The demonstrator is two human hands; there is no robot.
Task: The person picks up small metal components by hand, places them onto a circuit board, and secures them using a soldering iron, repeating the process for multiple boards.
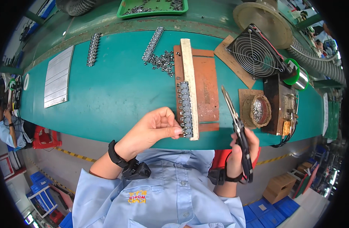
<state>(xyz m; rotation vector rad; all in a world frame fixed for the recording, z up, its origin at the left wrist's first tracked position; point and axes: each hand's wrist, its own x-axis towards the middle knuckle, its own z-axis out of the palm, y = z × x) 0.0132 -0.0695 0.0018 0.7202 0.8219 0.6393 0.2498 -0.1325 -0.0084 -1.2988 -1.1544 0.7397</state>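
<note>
My left hand (156,127) is closed, thumb and forefinger pinched at the near end of a row of small grey-and-metal components (186,108). Whatever lies between the fingertips is too small to make out. The row lies along a pale wooden strip (188,62), on a reddish-brown board (206,89). To the right of the board, my right hand (243,150) is wrapped round a black-handled tool with a long, pointed metal tip (230,102). The tip points up and away, apart from the components.
Loose metal parts (163,62) lie beyond the board, near two component strips (93,49). A silver plate (58,78) is at left, a green tray (153,9) at the back. A fan (255,51), solder spool (301,78), round pot (260,110) and dark box (275,104) stand at right.
</note>
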